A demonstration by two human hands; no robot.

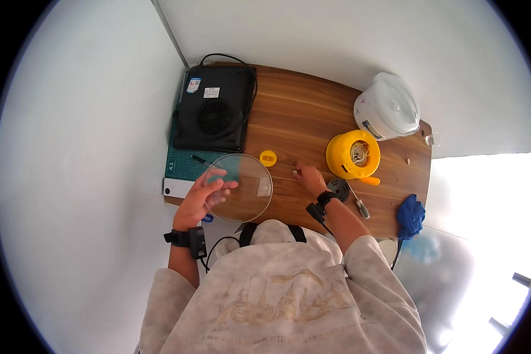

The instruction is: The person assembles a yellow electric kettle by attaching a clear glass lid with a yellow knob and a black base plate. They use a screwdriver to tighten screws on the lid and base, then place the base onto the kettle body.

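My left hand (206,193) grips the edge of a round, clear glass lid (251,203) with a thin metal rim. The lid is tilted over the near left of the table, and the fingers show around its left side. My right hand (310,179) is closed over the wood, fingertips pinched beside a tiny pale piece (295,171) too small to name. Between the hands sits a small round yellow cap (268,157). Right of my right hand stands a yellow round appliance base (336,158) with wires inside. A grey perforated disc (338,188) lies partly behind my right wrist.
A screwdriver (363,207) lies near the front edge, a blue cloth (410,216) at the right corner. A white lidded pot (374,109) and clear jar (433,140) stand at the far right. An upturned black cooker (218,118) rests on a green mat (183,162) with a pen (199,159).
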